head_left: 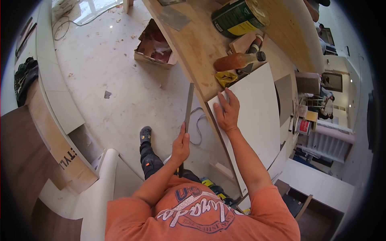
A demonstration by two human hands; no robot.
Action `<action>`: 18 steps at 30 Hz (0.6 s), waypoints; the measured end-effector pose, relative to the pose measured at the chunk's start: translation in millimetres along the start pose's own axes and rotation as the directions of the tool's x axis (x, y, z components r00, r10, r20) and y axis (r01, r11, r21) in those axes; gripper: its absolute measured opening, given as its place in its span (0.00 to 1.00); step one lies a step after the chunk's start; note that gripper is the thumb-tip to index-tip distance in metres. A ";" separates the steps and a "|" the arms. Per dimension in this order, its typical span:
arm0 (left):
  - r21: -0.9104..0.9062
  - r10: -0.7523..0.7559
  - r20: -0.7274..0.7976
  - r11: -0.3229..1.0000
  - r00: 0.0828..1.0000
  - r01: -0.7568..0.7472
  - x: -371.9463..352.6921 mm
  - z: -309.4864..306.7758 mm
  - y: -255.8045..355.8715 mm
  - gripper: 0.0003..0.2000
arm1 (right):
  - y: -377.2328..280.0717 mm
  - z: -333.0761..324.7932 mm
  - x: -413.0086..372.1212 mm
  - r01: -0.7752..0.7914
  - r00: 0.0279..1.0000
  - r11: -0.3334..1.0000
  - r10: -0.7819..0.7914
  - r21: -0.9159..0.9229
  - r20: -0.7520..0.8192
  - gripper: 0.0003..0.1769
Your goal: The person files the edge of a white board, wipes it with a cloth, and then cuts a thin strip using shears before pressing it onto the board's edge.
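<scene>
My left hand [181, 145] is closed around a long flat metal file [189, 105]. The grey blade points away from me, beside the edge of the bench, and a dark end shows below my fist. A large white panel [257, 108] with a dark edge lies on the wooden workbench [183, 38]. Fingers spread, my right hand [228, 110] rests on the panel's far left corner. Just beyond that corner are a crumpled yellow wrapper [226, 78] and a bottle of orange-brown liquid [239, 61] on its side.
A large green can [239, 18] and a sanding-type wooden block [241, 42] are on the bench. An open cardboard box [155, 58] sits on the dusty floor [108, 72]. Left of me are curved panels [68, 160]. Several people are in the background at right.
</scene>
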State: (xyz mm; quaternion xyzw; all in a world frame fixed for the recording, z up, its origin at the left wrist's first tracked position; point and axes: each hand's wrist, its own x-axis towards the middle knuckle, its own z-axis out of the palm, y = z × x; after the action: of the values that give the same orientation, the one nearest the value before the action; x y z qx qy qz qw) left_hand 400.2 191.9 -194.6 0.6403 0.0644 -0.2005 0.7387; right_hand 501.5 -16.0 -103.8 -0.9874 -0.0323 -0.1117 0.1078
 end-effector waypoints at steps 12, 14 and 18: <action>0.116 -0.110 0.096 0.988 0.989 0.099 -4.8 -73.5 17.7 0.25 | -17.0 -0.9 33.7 0.092 0.922 0.992 -0.116 0.083 0.369 0.14; 0.129 -0.148 0.120 0.983 0.982 0.132 -5.2 -72.3 16.7 0.25 | -11.4 1.8 30.0 0.062 0.924 0.985 -0.118 0.161 0.365 0.13; 0.134 -0.100 0.158 0.988 0.982 0.079 -3.9 -62.7 9.9 0.25 | -8.2 -2.7 28.7 -0.005 0.923 0.957 -0.107 0.291 0.369 0.13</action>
State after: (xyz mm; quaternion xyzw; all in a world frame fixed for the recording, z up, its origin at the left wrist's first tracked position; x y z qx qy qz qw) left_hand 410.4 254.7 -194.9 0.6638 0.0190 -0.2895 0.6893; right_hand 528.1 -7.5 -93.0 -0.9628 -0.0944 0.0851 0.2385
